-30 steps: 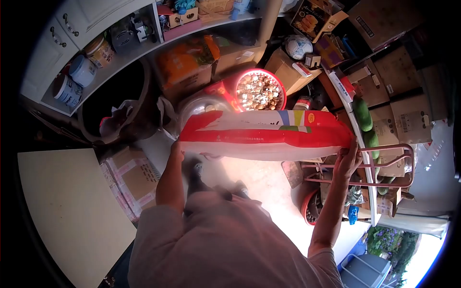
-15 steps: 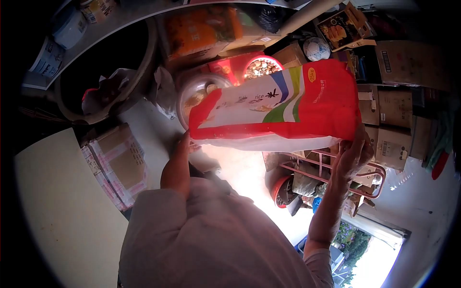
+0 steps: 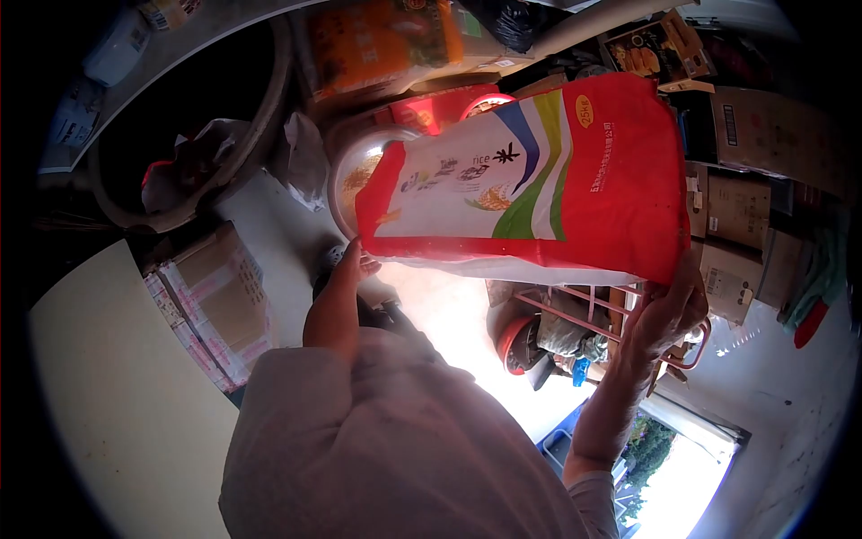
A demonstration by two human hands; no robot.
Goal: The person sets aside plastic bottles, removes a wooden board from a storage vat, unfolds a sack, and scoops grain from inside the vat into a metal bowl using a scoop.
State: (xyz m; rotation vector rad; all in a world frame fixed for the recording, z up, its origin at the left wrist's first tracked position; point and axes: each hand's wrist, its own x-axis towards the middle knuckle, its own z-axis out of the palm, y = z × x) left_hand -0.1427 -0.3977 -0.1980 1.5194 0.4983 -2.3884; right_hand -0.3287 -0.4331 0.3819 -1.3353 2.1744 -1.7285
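Note:
A large red and white rice bag [image 3: 467, 189] marked 25kg lies across the view, held up between both hands. My left hand [image 3: 359, 260] grips its lower corner at the left end, with the fingers partly hidden. My right hand [image 3: 672, 310] is closed around the bottom corner at the other end. The bag's left end reaches over a round, pale-rimmed bowl [image 3: 346, 171] with tan grain-like contents. Behind the bag, a red-rimmed bowl [image 3: 485, 102] is mostly covered.
A large dark vat [image 3: 280, 90] stands at upper left, near a taped cardboard box [image 3: 224, 296]. An orange printed bag [image 3: 382, 49] lies at the back. Stacked cartons [image 3: 741, 207] and a pink metal cart frame [image 3: 700, 346] are on the right, above a bright doorway [image 3: 687, 476].
The rice bag has turned so more of its printed face shows, and its upper edge has risen over the red-rimmed bowl. My right hand has moved slightly down and right; both hands keep their hold.

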